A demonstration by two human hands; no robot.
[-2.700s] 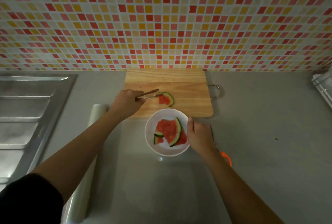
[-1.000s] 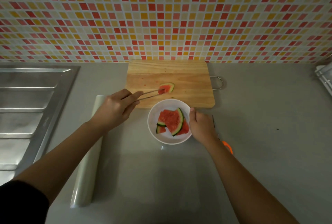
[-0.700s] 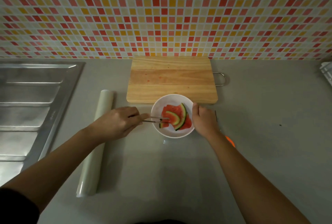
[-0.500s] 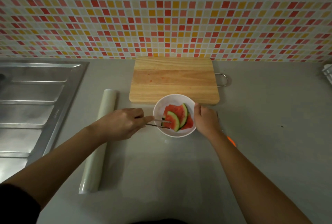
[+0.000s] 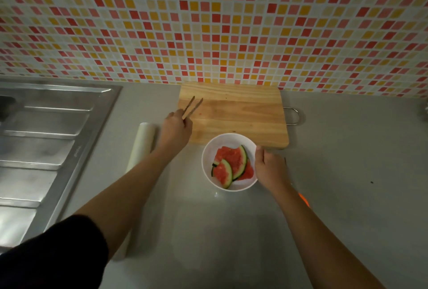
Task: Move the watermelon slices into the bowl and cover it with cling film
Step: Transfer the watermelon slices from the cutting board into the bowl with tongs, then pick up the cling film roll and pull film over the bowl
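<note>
Left hand [image 5: 175,129] grips metal tongs [image 5: 192,107] | round white bowl [image 5: 209,149], wedge-shaped watermelon slices [image 5: 230,165]

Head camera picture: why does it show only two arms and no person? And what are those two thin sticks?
There is no machine here. The camera sits on the person's head and looks down, so you see what they see: their own two arms. The left hand holds the sticks, which are thin tongs, over the wooden cutting board. The tongs hold nothing. The right hand holds the edge of the white bowl. The bowl stands on the grey counter with the watermelon slices inside. Beside the left arm lies a roll of cling film, not yet put over the bowl. On the far left is a metal sink.
</note>
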